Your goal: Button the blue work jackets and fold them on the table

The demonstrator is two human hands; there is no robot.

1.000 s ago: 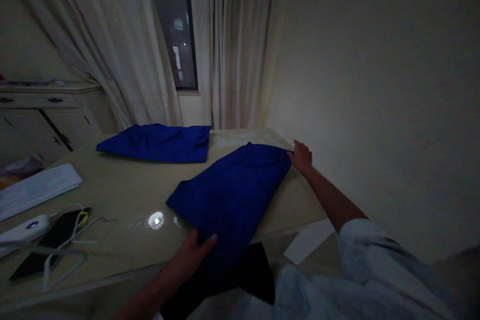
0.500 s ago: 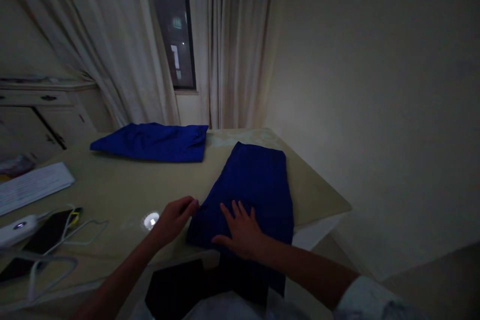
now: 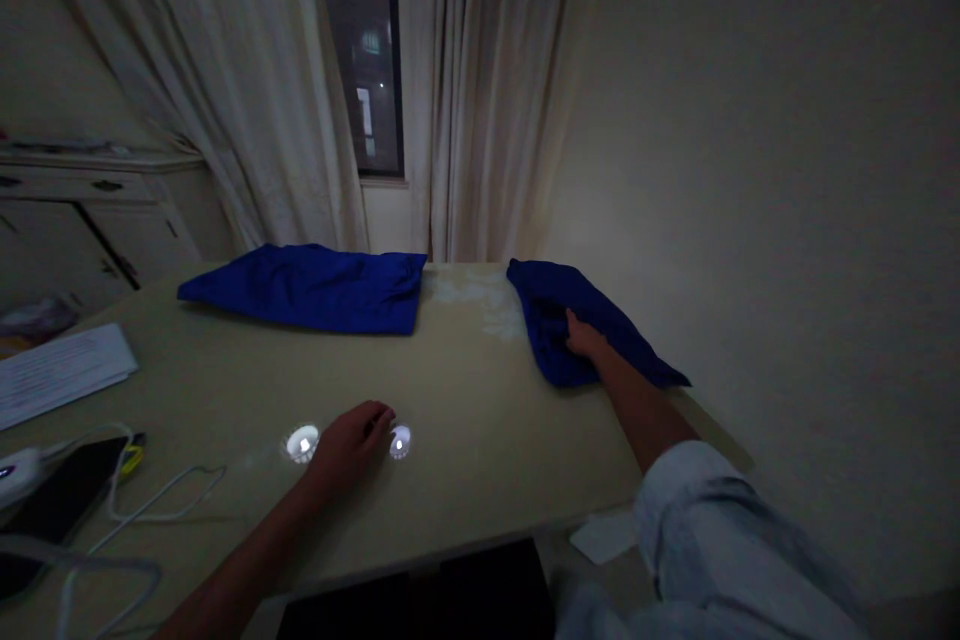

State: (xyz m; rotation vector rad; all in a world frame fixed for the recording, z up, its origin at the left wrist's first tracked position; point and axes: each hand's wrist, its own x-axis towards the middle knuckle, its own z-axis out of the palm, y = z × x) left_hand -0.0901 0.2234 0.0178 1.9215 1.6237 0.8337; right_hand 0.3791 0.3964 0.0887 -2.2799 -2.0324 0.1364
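Note:
My right hand (image 3: 586,336) is on a dark blue folded cloth (image 3: 551,285) at the far right of the table, its fingers bent against the fabric. The cloth is bunched and slants along the right edge, with one corner toward the wall. Whether it is a garment I cannot tell. Over the near middle of the tabletop, my left hand (image 3: 356,440) is loosely curled with nothing in it, thumb apart from the fingers. Another blue folded cloth (image 3: 322,290) lies flat at the back left, apart from both hands.
The pale table (image 3: 450,400) reflects two bright lights. Along its left side lie printed papers (image 3: 67,370), a black phone-like slab (image 3: 67,495), a white device (image 3: 19,475) and a looping white cable (image 3: 161,510). Curtains (image 3: 480,100) hang behind; a wall (image 3: 750,170) stands at right.
My right hand has gone from lying spread on the near cloth to the far right, and that cloth has moved away with it. My left hand has come off the cloth's edge.

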